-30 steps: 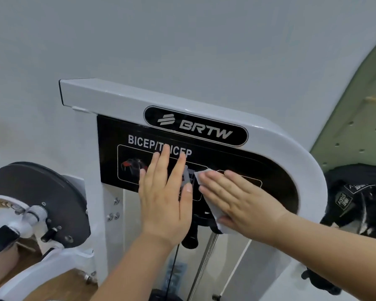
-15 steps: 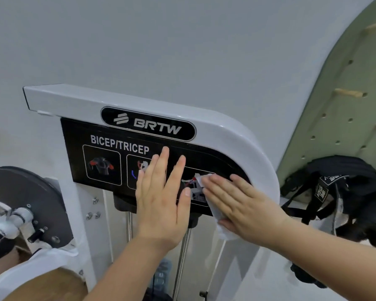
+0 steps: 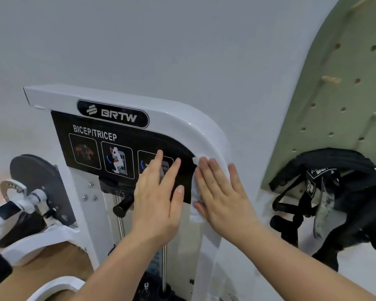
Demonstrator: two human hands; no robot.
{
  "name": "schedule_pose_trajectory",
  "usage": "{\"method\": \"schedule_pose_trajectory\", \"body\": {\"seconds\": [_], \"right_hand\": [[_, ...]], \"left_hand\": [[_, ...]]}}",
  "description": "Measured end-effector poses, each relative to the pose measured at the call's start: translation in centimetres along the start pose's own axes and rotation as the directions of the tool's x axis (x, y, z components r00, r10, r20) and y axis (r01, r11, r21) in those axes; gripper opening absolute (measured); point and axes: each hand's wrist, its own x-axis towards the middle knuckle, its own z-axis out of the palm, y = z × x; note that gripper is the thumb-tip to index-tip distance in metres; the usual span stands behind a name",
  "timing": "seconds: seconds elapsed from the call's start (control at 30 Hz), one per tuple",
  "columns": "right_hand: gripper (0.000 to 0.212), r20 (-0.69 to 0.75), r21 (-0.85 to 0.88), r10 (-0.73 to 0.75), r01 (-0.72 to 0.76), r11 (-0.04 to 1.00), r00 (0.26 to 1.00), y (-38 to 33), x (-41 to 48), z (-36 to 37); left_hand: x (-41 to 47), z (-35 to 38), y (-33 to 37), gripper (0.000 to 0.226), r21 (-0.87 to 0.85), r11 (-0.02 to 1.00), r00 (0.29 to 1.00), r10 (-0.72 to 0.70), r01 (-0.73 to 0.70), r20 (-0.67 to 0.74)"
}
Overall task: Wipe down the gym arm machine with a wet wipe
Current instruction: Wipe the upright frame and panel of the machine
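Observation:
A white BRTW arm machine fills the middle of the view, with a black BICEP/TRICEP instruction panel under its curved top. My left hand lies flat with straight fingers on the panel's right end. My right hand presses a white wet wipe flat against the white frame's right upright, just right of the panel. Most of the wipe is hidden under my palm; its edges show above the fingertips and below the thumb.
A black round cam disc and white lever parts sit at the left. A black knob and steel guide rods hang below the panel. A green pegboard with wooden pegs stands at the right, with black straps heaped below it.
My right hand has slid the wipe rightwards off the black panel onto the white frame. My left hand has shifted right along the panel. The view has panned left.

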Motion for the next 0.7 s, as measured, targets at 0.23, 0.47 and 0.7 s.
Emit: {"method": "schedule_pose_trajectory", "body": {"seconds": [0.23, 0.47, 0.7], "right_hand": [[0.093, -0.026, 0.138, 0.092, -0.087, 0.987, 0.995, 1.0, 0.9, -0.8], [0.081, 0.127, 0.733, 0.448, -0.388, 0.559, 0.885, 0.2, 3.6, -1.3], [0.088, 0.51, 0.751, 0.413, -0.625, 0.215, 0.755, -4.0, -5.7, 1.1]], "left_hand": [[-1.3, -0.5, 1.5, 0.056, 0.105, 0.994, 0.999, 0.016, -0.021, 0.052], [0.1, -1.9, 4.0, 0.057, 0.151, 0.987, 0.998, 0.058, -0.059, 0.012], [1.7, -0.3, 6.2, 0.063, 0.3, 0.934, 0.976, 0.151, -0.193, 0.158]]}}
